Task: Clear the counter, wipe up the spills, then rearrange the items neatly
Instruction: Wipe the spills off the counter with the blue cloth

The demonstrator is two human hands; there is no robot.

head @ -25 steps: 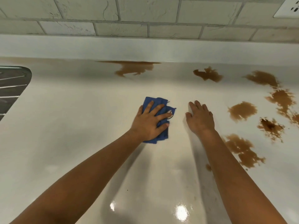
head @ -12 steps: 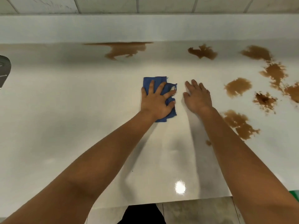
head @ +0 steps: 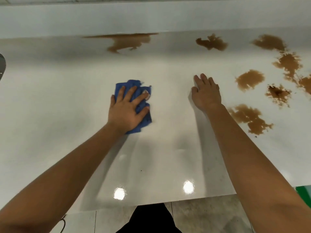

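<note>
A blue cloth [head: 129, 85] lies flat on the glossy white counter [head: 50, 98]. My left hand [head: 127, 110] presses it down with spread, straight fingers. My right hand [head: 206, 93] rests flat on the bare counter to the right of the cloth, fingers straight and empty. Several brown spills mark the counter: one long spill [head: 127, 42] along the back edge, another blot [head: 211, 42] further right, and a cluster of blots [head: 249, 79] at the right, the nearest brown patch [head: 249, 118] beside my right forearm.
The sink's edge [head: 2, 68] shows at the far left. A white backsplash ledge [head: 151, 17] runs along the back. The counter's front edge [head: 151, 203] is near me, with tiled floor below. Something green [head: 303, 193] peeks in at the lower right.
My left hand has slid the cloth leftward, widening the gap to my right hand. The view tilted down, bringing the counter's front edge and floor into sight.
</note>
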